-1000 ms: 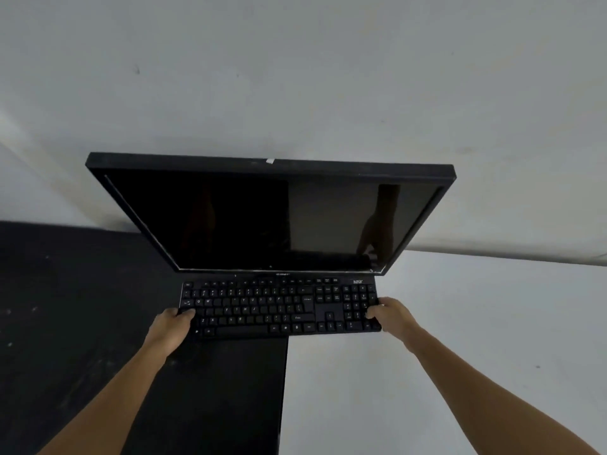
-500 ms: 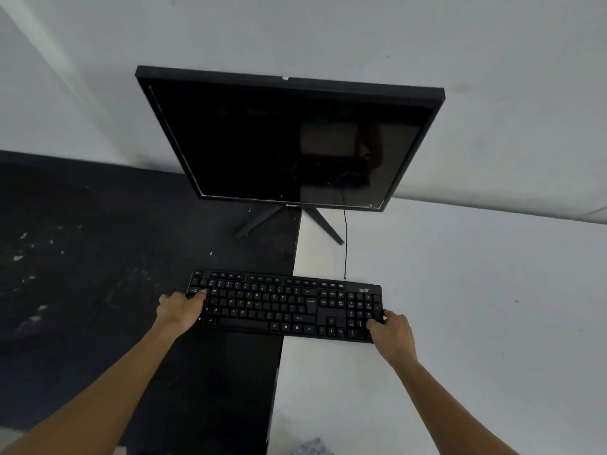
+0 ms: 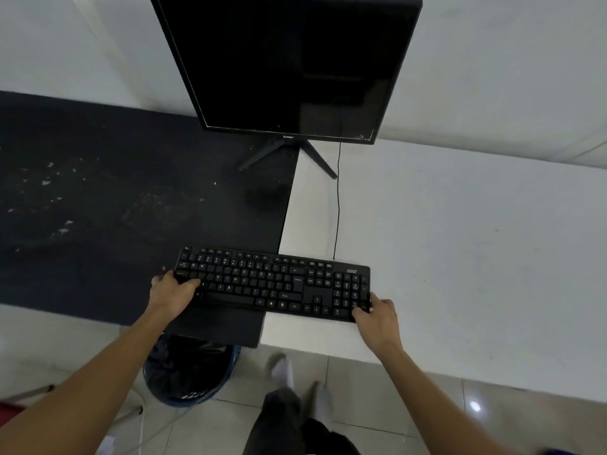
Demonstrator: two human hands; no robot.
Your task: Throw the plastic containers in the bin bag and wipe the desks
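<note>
- Left hand clasps the flat black plastic keyboard by its left end, over the speckled black table; the black bin bag sits just below that hand.
- Right hand clasps its right end, over the white table.
- Best moved level, sparing the thin black cable beyond it.

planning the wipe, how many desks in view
2: a black desk on the left, a white desk on the right, touching under the keyboard. Others may lie out of frame.
</note>
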